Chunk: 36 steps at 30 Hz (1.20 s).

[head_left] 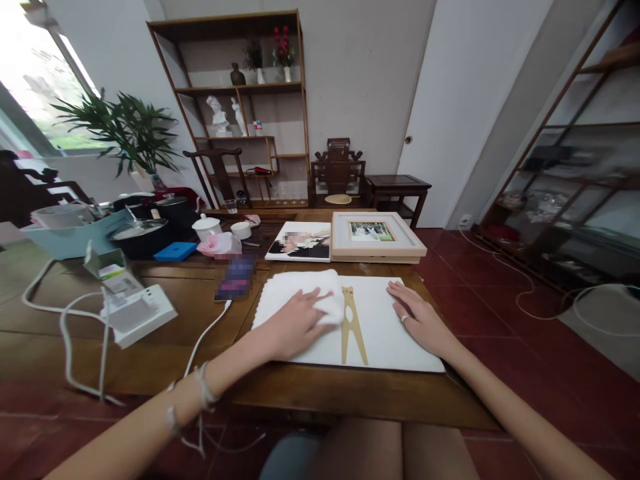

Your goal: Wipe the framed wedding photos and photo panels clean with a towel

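A white board [395,333] lies flat on the wooden table [210,313] in front of me. It looks like the back of a frame, with a tan wooden stand piece [351,327] down its middle. My left hand [295,323] presses a folded white cloth [310,288] onto the board's left part, fingers lying flat over the cloth. My right hand [419,317] rests flat on the board's right side with its fingers stretched out and a ring on one finger.
Behind the board lie a framed photo [376,233] and an unframed print [302,241]. A phone [235,277] with a white cable sits to the left, then a power strip [137,312], pots [143,233] and cups. A shelf [240,100] and chairs stand at the wall.
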Available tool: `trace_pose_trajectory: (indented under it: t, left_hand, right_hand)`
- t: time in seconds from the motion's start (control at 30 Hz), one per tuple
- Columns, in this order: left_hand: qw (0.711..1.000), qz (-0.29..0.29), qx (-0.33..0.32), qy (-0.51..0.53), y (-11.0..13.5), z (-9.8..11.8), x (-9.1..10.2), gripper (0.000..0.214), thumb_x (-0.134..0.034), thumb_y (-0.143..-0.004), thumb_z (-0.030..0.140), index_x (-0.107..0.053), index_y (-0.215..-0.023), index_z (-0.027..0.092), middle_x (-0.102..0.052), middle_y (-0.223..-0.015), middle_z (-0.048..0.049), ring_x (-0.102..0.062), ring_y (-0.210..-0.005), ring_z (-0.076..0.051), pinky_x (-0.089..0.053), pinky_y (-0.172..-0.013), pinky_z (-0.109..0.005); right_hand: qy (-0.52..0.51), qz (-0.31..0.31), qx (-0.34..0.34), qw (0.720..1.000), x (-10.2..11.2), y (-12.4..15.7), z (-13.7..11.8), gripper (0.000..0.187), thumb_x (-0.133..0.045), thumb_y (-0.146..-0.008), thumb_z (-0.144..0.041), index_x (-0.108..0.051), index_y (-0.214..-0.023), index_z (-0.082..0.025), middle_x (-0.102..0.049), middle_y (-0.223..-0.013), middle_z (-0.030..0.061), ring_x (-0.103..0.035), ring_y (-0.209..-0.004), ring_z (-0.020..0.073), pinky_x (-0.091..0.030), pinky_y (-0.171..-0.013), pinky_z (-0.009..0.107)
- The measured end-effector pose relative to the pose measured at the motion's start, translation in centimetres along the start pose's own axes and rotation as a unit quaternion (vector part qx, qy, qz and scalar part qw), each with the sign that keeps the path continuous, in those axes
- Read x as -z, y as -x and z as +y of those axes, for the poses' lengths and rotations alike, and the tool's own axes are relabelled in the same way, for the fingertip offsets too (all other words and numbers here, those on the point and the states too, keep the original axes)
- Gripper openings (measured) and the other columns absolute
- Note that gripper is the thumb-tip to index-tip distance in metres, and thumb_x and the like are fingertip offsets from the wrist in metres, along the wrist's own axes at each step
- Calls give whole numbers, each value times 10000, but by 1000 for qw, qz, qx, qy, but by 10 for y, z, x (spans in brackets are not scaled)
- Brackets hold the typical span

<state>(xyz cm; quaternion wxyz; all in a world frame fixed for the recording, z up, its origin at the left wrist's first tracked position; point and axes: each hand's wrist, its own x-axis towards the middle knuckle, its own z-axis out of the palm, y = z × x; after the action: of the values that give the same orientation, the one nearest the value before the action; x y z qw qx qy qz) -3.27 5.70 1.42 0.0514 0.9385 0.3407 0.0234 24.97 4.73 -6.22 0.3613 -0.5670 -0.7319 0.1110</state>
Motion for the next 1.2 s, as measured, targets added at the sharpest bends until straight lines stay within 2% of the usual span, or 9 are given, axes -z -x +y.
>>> trace_pose_trajectory:
  t: [0.1,0.2,0.3,0.4,0.57,0.67,0.9,1.03,1.2]
  left_hand:
    - [999,29,10,-9,-29,-13,5,495,-241,-936,454,-630,-947,148,-567,-1189,-124,-464,-1163,-278,-339,-946,-410]
    - [1000,29,3,-6,-53,-17,11,512,-219,-939,459,-621,-883,147,-649,-972,-95,-583,-942,-242,-410,-827,-350]
    - [1000,21,-12,-16,-72,-12,9,500,-230,-939,451,-618,-902,138,-646,-958,-96,-592,-894,-232,-425,-801,-341]
    - [998,33,-16,-60,-82,-3,-1,456,-270,-936,421,-622,-959,132,-612,-1061,-125,-557,-995,-262,-405,-863,-398]
    - [994,33,-8,-102,-68,18,-13,356,-336,-926,338,-627,-1025,159,-366,-1387,-117,-339,-1254,-333,-325,-957,-511]
    - [993,22,-13,-119,-43,36,-16,302,-395,-901,298,-640,-1029,178,-340,-1405,-113,-308,-1273,-348,-311,-972,-526]
    - [985,32,-104,-136,16,78,-30,224,-524,-810,280,-689,-919,175,-304,-1414,-148,-286,-1264,-411,-306,-947,-576]
    - [986,24,-102,-128,8,72,-25,242,-490,-837,290,-681,-933,175,-323,-1408,-135,-304,-1263,-386,-324,-952,-547]
    - [993,5,-65,-94,-34,40,-13,297,-405,-898,301,-627,-1069,204,-313,-1419,-115,-297,-1284,-335,-312,-976,-514]
  right_hand:
    - [-7,1,0,1000,0,0,1,374,-413,-852,-275,-542,-1196,-206,-487,-1329,85,-374,-1282,226,-297,-1071,473]
    - [-11,0,-3,1000,0,0,0,377,-420,-849,-276,-548,-1192,-189,-491,-1324,97,-372,-1282,233,-291,-1076,468]
    - [-6,-2,-3,1000,0,0,0,376,-416,-850,-271,-544,-1194,-189,-487,-1328,97,-369,-1285,232,-289,-1076,471]
    - [9,-9,-4,1000,0,-1,0,381,-401,-856,-268,-532,-1201,-173,-481,-1332,106,-365,-1287,226,-294,-1073,471]
    - [27,-20,-4,999,1,-1,0,402,-375,-864,-276,-520,-1210,-132,-473,-1335,124,-353,-1294,224,-296,-1077,456]
    - [27,-19,-4,999,1,-1,0,408,-367,-866,-277,-518,-1212,-122,-470,-1336,131,-351,-1295,224,-294,-1080,452]
    - [18,-10,0,1000,1,0,-1,386,-386,-860,-269,-525,-1205,-165,-478,-1333,108,-365,-1287,220,-299,-1078,452]
    - [18,-10,-3,1000,1,1,-1,386,-387,-858,-262,-523,-1206,-166,-479,-1331,110,-373,-1282,218,-302,-1075,453]
    - [19,-12,-3,1000,0,0,-1,392,-383,-858,-264,-520,-1209,-153,-477,-1331,122,-362,-1289,225,-300,-1073,465]
